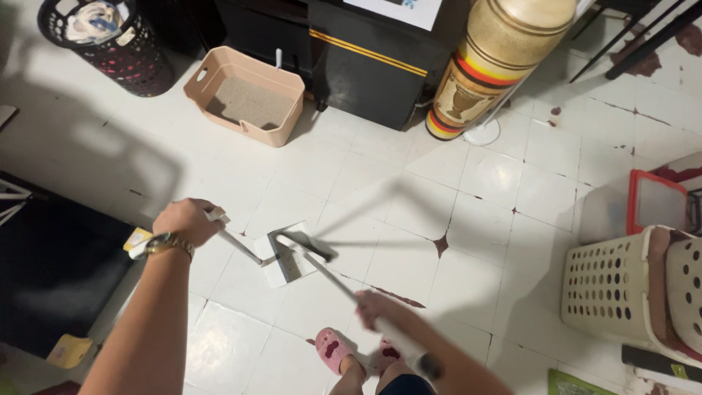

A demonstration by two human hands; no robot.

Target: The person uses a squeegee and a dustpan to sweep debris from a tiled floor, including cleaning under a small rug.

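Reaching down, left hand (186, 219) and right hand (376, 307) each clamp a grip on dustpan handle (238, 245) and broom handle (344, 289)

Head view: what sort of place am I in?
Probably a home, a tiled living or utility area: a litter box, laundry baskets and a big vase stand on the worn white floor.

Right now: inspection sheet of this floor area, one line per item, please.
Surface: white tiled floor, chipped dark at several tile corners.
Job's things: white dustpan flat on the tiles; broom head at its mouth.
Clutter: tan litter tray, dark mesh bin, cream laundry basket, large striped vase.
Grippers: left hand grips the dustpan handle; right hand grips the broom stick.
Cables: nothing seen.
Surroundings: black cabinet behind; pink slippers on the feet.
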